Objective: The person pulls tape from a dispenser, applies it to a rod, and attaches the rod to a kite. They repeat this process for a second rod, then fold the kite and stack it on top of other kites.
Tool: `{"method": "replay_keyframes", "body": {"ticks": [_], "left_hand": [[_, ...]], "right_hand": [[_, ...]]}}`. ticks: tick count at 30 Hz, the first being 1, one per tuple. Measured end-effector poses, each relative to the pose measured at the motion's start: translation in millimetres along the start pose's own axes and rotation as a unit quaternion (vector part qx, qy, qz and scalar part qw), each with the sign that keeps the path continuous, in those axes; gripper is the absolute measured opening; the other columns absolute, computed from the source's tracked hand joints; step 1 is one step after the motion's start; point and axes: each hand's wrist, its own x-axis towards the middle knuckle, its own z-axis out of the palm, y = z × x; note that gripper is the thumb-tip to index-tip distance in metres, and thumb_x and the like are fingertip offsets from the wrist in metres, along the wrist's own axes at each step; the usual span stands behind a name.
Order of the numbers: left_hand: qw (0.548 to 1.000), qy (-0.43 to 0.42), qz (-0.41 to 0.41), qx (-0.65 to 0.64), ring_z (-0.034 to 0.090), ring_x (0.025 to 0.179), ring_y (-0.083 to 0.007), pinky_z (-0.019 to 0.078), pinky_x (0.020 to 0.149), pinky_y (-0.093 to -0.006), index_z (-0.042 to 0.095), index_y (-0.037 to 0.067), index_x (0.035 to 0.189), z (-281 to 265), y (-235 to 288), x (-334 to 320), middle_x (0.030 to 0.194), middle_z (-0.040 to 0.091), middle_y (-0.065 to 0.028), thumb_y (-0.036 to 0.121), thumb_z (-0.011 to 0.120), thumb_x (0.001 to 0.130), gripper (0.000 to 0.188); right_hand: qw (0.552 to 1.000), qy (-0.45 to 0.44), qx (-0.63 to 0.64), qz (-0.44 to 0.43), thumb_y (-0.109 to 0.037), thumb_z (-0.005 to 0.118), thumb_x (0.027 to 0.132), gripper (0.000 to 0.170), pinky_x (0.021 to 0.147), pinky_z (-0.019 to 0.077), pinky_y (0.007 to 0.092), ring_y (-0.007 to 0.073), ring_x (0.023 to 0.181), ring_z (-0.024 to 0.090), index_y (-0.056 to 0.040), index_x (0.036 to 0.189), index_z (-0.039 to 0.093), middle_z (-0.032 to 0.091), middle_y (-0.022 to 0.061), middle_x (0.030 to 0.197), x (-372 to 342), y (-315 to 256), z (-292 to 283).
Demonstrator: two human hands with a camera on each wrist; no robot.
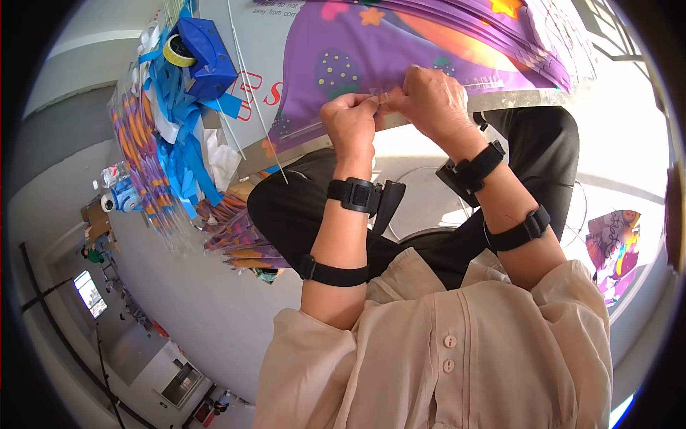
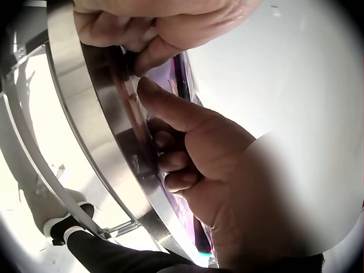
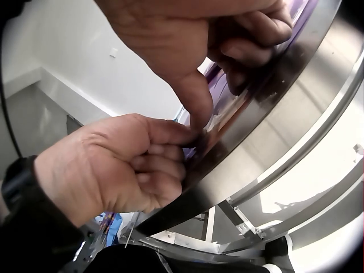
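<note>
Purple printed fabric (image 1: 386,53) with strawberries and stars lies over the table's near edge. Along its hem a clear plastic strip (image 1: 486,83) shows, toothed in look. My left hand (image 1: 350,129) pinches at this hem between thumb and curled fingers. Right beside it, thumb tips almost meeting, my right hand (image 1: 437,107) pinches the strip, a bit of clear plastic showing between the hands. In the left wrist view, the left thumb (image 2: 170,105) lies on the strip just above the metal edge (image 2: 116,122). Fingertips partly hide what is gripped.
Left on the table stand a blue tape dispenser (image 1: 207,57) with yellowish tape and a heap of blue ribbons (image 1: 179,150). Thin white rods (image 1: 239,57) lie across the grey table top (image 1: 250,36). More folded printed pieces (image 1: 243,239) hang low on the left.
</note>
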Motion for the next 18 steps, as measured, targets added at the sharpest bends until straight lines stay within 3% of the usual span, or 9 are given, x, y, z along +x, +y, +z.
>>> {"method": "replay_keyframes", "body": {"ticks": [12, 14, 18], "left_hand": [[1.0, -0.008, -0.005, -0.004, 0.053, 0.055, -0.0104, 0.041, 0.051, -0.0259, 0.064, -0.006, 0.069, 0.4, -0.7, -0.1, 0.058, 0.059, -0.0056, -0.001, 0.064, 0.072, 0.006], [0.999, -0.016, 0.033, 0.036, 0.054, 0.053, -0.0127, 0.0418, 0.051, -0.0278, 0.064, -0.003, 0.067, 0.4, -6.4, 4.0, 0.057, 0.06, -0.0068, 0.003, 0.067, 0.07, 0.007], [0.981, -0.006, 0.075, 0.177, 0.057, 0.053, -0.0177, 0.0433, 0.052, -0.0316, 0.063, 0.001, 0.066, -1.0, 9.9, -0.2, 0.057, 0.061, -0.0084, 0.008, 0.072, 0.067, 0.011]], "right_hand": [[0.997, -0.003, -0.069, -0.016, -0.041, 0.075, 0.064, 0.044, 0.059, 0.0498, 0.0424, 0.0357, 0.066, 0.063, 0.0004, 0.072, 0.062, 0.062, 0.0191, 0.067, 5.2, -7.1, 2.0], [0.994, -0.046, -0.102, 0.004, -0.033, 0.074, 0.067, 0.033, 0.063, 0.0519, 0.0397, 0.0319, 0.075, 0.066, -0.0028, 0.079, 0.067, 0.066, 0.0146, 0.078, 6.0, -13.9, -6.2], [0.993, -0.061, -0.101, 0.002, -0.033, 0.073, 0.068, 0.032, 0.065, 0.0522, 0.0397, 0.0318, 0.075, 0.066, -0.0035, 0.079, 0.068, 0.066, 0.0141, 0.079, 6.5, -15.8, -9.9]]}}
